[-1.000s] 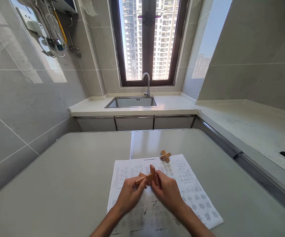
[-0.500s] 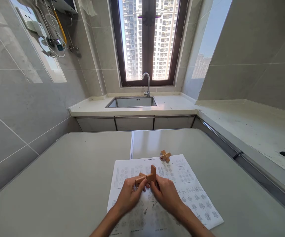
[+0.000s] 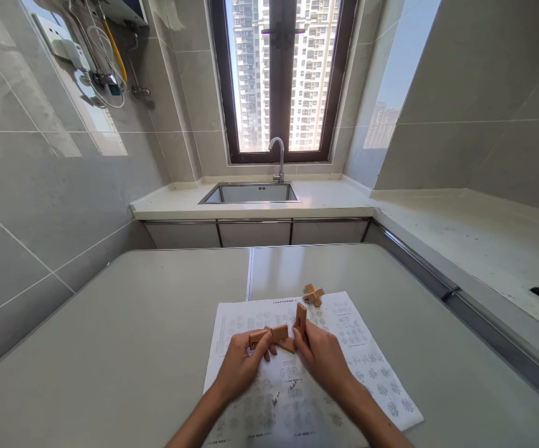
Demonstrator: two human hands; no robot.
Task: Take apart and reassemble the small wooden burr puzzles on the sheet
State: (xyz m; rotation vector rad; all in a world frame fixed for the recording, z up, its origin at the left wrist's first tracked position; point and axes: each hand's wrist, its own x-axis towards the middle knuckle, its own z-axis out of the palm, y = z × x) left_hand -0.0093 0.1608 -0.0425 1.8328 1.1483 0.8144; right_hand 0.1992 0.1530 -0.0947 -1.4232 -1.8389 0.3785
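Observation:
My left hand (image 3: 243, 359) is closed on a couple of joined wooden puzzle pieces (image 3: 279, 333), brown notched bars that cross each other. Upright in the fingers of my right hand (image 3: 323, 351) stands a single notched wooden puzzle piece (image 3: 301, 316), just right of the joined ones and apart from them at its upper part. Whether its lower end touches them I cannot tell. Both hands are above a printed instruction sheet (image 3: 292, 407) covered with small diagrams. At the sheet's far edge rests an assembled cross-shaped wooden puzzle (image 3: 313, 295).
The sheet lies on a pale table (image 3: 124, 348) with a seam down its middle. Beyond it are a white counter (image 3: 330, 196), a sink (image 3: 251, 194) and a faucet (image 3: 279, 158) below a window. Another counter (image 3: 493, 230) runs along the right.
My right hand has moved slightly right and up, drawing its upright puzzle piece away from the pieces in my left hand. The joined pieces have tilted a little.

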